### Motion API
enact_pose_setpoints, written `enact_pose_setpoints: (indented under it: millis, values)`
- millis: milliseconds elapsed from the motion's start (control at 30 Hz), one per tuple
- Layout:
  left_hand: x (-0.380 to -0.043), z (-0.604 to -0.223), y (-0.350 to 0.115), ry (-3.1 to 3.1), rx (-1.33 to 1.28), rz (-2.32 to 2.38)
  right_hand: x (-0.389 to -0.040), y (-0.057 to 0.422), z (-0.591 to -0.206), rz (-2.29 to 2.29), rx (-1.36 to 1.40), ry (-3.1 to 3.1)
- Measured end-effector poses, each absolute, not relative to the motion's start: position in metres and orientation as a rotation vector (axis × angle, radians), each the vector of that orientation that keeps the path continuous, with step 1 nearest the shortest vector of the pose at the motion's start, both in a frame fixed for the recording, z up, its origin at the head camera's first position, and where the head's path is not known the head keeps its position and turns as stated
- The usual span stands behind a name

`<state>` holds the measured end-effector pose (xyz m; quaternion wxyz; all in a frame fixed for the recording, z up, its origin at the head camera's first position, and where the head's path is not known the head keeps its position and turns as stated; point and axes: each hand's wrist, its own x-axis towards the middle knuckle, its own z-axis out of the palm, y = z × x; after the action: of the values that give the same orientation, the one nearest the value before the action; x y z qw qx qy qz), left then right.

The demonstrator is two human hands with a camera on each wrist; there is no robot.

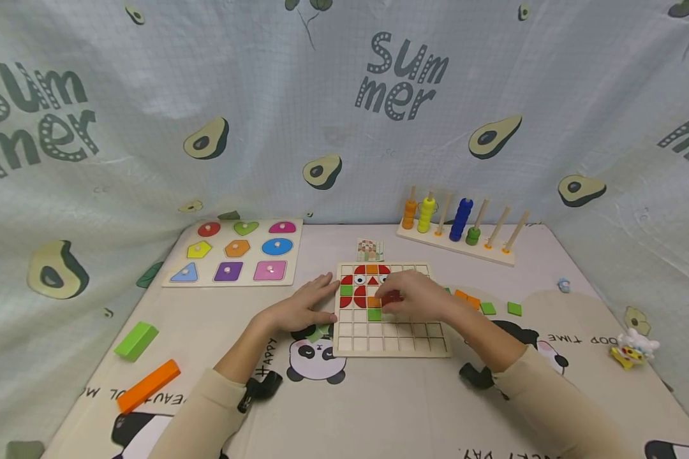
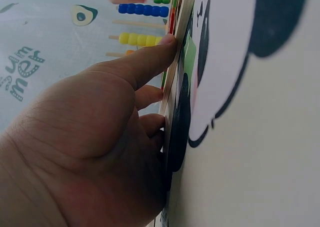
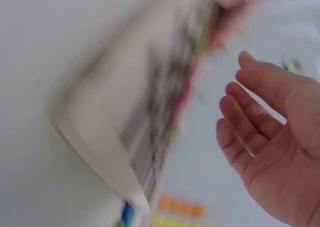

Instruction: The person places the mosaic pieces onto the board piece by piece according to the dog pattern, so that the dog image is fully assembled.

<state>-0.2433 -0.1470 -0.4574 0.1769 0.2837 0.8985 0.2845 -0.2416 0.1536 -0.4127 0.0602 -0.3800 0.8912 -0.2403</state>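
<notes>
A wooden grid board (image 1: 390,347) holds red, green, orange and eye-patterned tiles in its upper left part. My left hand (image 1: 301,306) rests at the board's left edge, its thumb and fingertips touching the wooden rim (image 2: 172,72) in the left wrist view. Over the board's upper middle hovers my right hand (image 1: 416,294), close to red tiles (image 1: 392,298) that it partly covers. In the right wrist view the right hand (image 3: 275,142) has loosely bent fingers with nothing visible between them; that view is blurred. A green tile (image 1: 374,315) lies below an orange tile (image 1: 374,302).
Behind the board lies a small pattern card (image 1: 370,250). A shape puzzle (image 1: 289,275) is at the back left, a bead stacker (image 1: 462,245) at the back right. Loose green tiles (image 1: 514,309) lie right; green (image 1: 136,341) and orange blocks (image 1: 148,386) lie left. Small toys (image 1: 634,349) stand far right.
</notes>
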Motion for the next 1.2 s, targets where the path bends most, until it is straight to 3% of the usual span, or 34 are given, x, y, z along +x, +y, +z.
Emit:
enact_pose_setpoints:
  millis: [267, 533, 800, 1200]
  values:
    - [-0.244, -0.457, -0.147, 2.552, 0.815, 0.792, -0.255, 0.236, -0.388, -0.927, -0.807, 2.841]
    - [-0.244, -0.459, -0.147, 2.551, 0.793, 0.801, -0.263, 0.288, -0.407, -0.771, -0.559, 2.694]
    - [-0.243, -0.458, -0.146, 2.551, 0.797, 0.803, -0.272, 0.298, -0.430, -0.833, -0.558, 2.629]
    - [-0.243, -0.459, -0.146, 2.556, 0.808, 0.800, -0.274, 0.296, -0.431, -0.999, -0.533, 2.600]
